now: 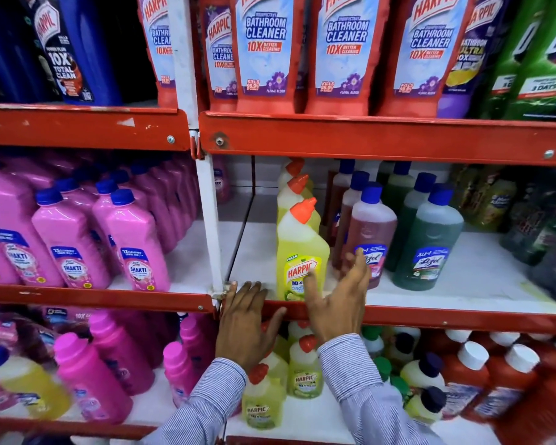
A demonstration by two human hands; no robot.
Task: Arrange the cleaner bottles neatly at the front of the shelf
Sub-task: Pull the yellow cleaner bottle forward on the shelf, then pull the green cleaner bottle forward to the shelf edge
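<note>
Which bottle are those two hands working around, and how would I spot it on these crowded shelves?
Find the middle red shelf, right of the white upright post. At its front edge stands a yellow Harpic bottle with an orange angled cap, first in a short row of the same kind. The left hand and right hand flank it; its neighbours are blue-capped Lizol bottles.

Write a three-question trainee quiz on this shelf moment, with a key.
1. True or false: the front yellow Harpic bottle stands upright at the shelf edge.
2. Which hand rests flat on the shelf edge: A left hand, B right hand?
3. What colour is the yellow bottle's cap?

Key
1. True.
2. A; the right hand is open, with fingers raised against the yellow bottle and the reddish Lizol bottle.
3. Orange.
</note>
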